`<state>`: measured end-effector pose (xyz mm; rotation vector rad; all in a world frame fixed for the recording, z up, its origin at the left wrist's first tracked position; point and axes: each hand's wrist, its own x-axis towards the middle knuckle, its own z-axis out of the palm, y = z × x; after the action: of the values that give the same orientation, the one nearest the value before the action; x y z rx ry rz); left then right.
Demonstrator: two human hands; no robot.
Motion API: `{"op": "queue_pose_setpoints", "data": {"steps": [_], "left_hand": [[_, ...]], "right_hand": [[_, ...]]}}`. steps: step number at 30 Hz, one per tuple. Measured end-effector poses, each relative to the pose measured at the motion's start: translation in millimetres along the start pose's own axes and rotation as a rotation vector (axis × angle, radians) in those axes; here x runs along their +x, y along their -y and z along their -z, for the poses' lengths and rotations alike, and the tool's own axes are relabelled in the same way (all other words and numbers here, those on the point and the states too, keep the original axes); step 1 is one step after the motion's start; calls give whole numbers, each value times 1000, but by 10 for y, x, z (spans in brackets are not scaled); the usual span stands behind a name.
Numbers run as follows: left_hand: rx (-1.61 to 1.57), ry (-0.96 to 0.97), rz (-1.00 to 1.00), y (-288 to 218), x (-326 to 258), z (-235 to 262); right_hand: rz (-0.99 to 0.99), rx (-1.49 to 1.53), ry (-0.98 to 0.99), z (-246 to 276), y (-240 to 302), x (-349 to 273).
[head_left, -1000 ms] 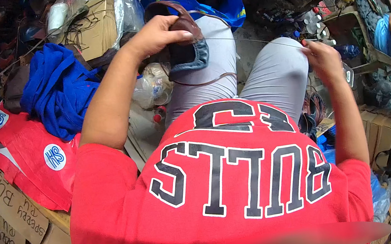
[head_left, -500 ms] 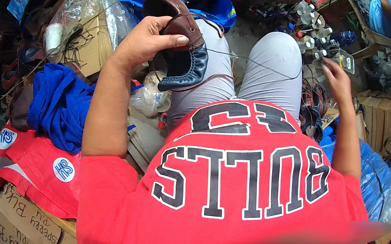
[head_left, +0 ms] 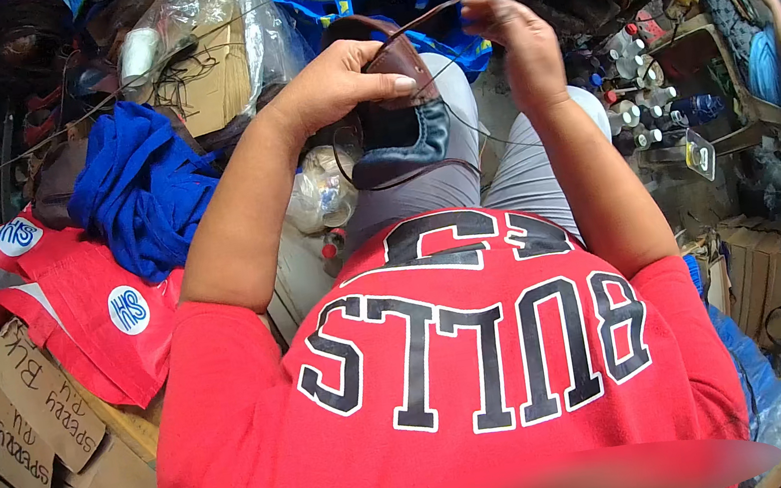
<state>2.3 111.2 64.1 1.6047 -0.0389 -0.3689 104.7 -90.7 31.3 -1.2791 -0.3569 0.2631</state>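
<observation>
The brown leather shoe sits up over the person's lap, clamped in the left hand, whose fingers wrap over its top edge. The right hand is pinched shut on a dark thread that runs from the shoe's upper rim, with another loop sagging below the blue-grey lining. To do this stitch well, I'd say the pull should stay steady and in line with the seam (a jerk could tear the leather or snap the thread), with the left hand bracing firmly. Both forearms are raised, elbows bent, wrists turned inward toward each other. A blue cloth lies on the left.
</observation>
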Motion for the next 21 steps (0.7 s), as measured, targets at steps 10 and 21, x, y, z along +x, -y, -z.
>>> {"op": "queue_pose_setpoints", "data": {"steps": [10,21], "left_hand": [[-66,-189,-155,333,351,-14],[217,-298,-163,224,264,315]], "right_hand": [[-240,164,106,403,435,-270],[-535,-1134,530,1535,1331,-1721]]}}
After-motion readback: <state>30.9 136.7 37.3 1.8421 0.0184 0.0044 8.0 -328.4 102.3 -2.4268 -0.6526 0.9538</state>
